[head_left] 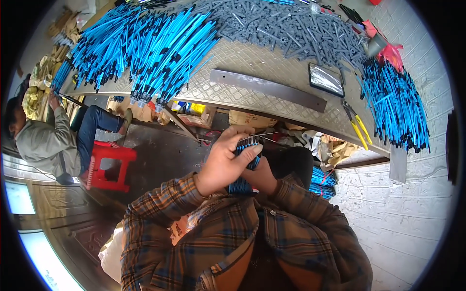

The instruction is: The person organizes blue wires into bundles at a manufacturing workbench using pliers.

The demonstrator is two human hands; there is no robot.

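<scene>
In front of my chest, a bundle of thin blue tubes with black ends [247, 142] points upward between my hands. Wrapped around its upper end from the left is my left hand [222, 162], closed, with its thumb across the near side. My right hand [264, 175] grips the same bundle lower down, its fingers mostly hidden behind the tubes and the left hand. A thin wire-like strand [268, 133] sticks out to the right near the bundle's top. More blue tubes show below, between my forearms.
On the textured table [233, 60] lie blue tube piles [170, 53], grey plastic parts [291, 29], a metal strip [272, 88], a dark-framed flat device [326, 80] and yellow-handled pliers [357, 125]. At left, another person [46, 140] sits by a red stool [111, 162]. A white wall [412, 203] stands right.
</scene>
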